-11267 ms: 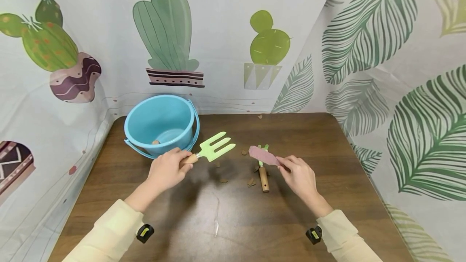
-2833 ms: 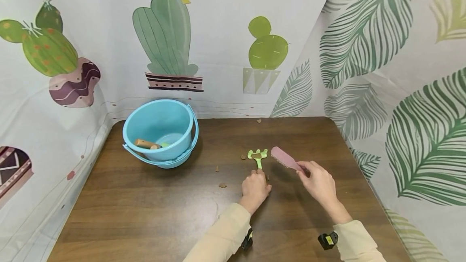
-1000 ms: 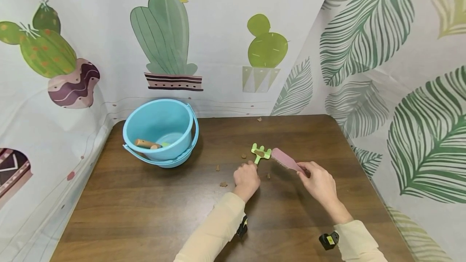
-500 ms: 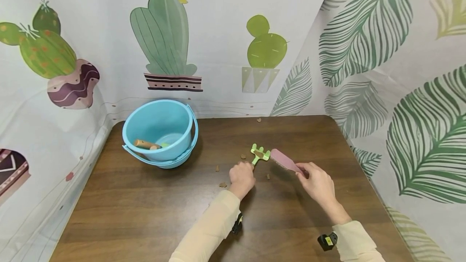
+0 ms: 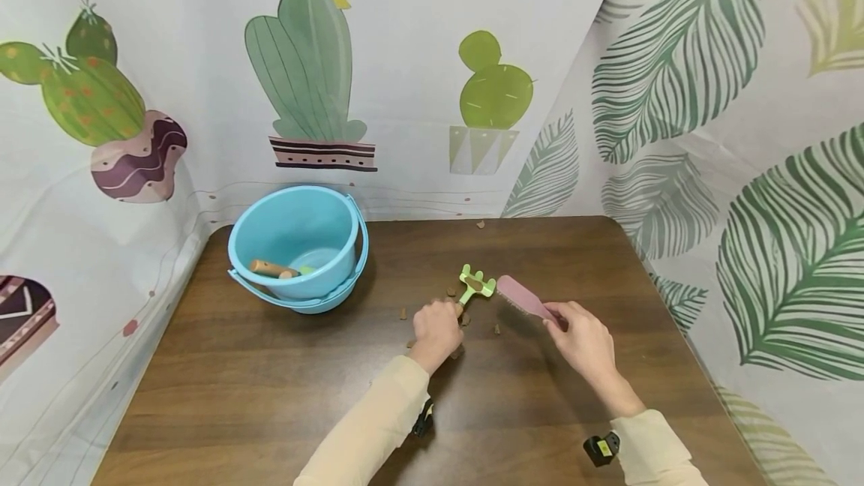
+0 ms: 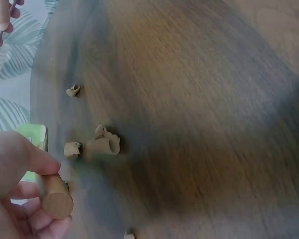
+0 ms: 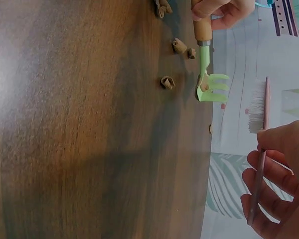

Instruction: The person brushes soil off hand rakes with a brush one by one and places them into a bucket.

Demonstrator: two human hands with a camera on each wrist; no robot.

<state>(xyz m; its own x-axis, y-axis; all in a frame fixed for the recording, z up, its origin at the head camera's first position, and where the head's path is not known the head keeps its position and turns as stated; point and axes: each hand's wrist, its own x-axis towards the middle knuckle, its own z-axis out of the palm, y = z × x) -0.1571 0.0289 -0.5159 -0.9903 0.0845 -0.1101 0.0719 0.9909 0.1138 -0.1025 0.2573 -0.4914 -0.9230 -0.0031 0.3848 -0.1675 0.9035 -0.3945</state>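
Observation:
My left hand [image 5: 437, 330] grips the wooden handle of a small green hand rake [image 5: 478, 283], held above the table with its tines away from me. A brown scrap lies on the rake's head, as the right wrist view also shows. My right hand [image 5: 582, 337] pinches the handle of a pink brush [image 5: 518, 295]; its pale bristles [image 7: 257, 112] face the rake in the right wrist view. The brush head hangs just right of the rake. Several dry brown curled scraps [image 6: 107, 142] lie on the table below the hands.
A blue bucket [image 5: 243, 242] stands at the back left, its handle hanging down in front. Wooden tool handles [image 5: 270, 268] and a bit of green show inside it. The brown table [image 5: 270, 396] meets a printed cloth [image 5: 412, 58] at the back and sides.
The garden fork that my left hand held earliest is gone from it, and tools show in the bucket. That hand took up the rake, lifted it, and lately moved left; the brush followed slightly.

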